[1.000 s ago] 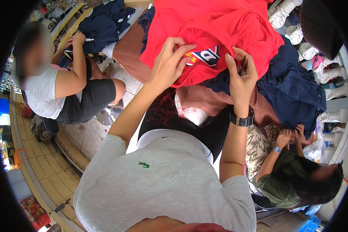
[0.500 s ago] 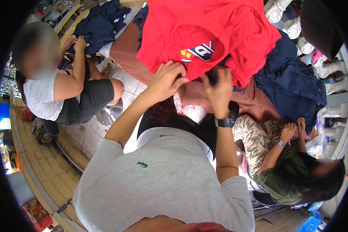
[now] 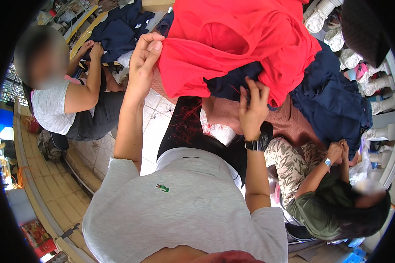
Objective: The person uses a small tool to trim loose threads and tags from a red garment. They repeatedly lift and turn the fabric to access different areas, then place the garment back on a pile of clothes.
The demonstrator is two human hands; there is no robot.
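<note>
Nearest to us, our own grey shirt [image 3: 180,210] fills the lower frame, both bare forearms rising from it toward a heap of clothes. Our right hand [image 3: 252,109], a dark watch [image 3: 256,143] on its wrist, is raised with fingers spread and loosely curled; its fingertips touch the lower hem of a red garment [image 3: 241,44] where that hem meets a dark navy cloth [image 3: 230,85]. Whether it pinches the fabric or only brushes it, we cannot tell.

Higher and to the left of it, our left hand [image 3: 145,59] is clenched on the red garment's left edge, thumb and fingers pinching a fold and lifting it. The garment hangs from that grip and spreads away to the right, above and beyond the right hand, so that its long axis runs roughly from the left hand across and slightly upward toward the far right; its loose lower edge droops toward us.

Just beyond the right hand lies a reddish-brown cloth [image 3: 289,122], and to that hand's right a mound of navy clothing [image 3: 338,105]. More navy clothing [image 3: 118,30] sits beyond the left hand.

To the left of our left arm a person in a light grey top [image 3: 52,109] sits on the tiled floor [image 3: 156,118], hands at the navy pile. Below and right of our right hand, another person in an olive green top [image 3: 320,210] and patterned trousers [image 3: 289,162] sits with hands clasped together. At the far right stand pale mannequin bases [image 3: 377,83].
</note>
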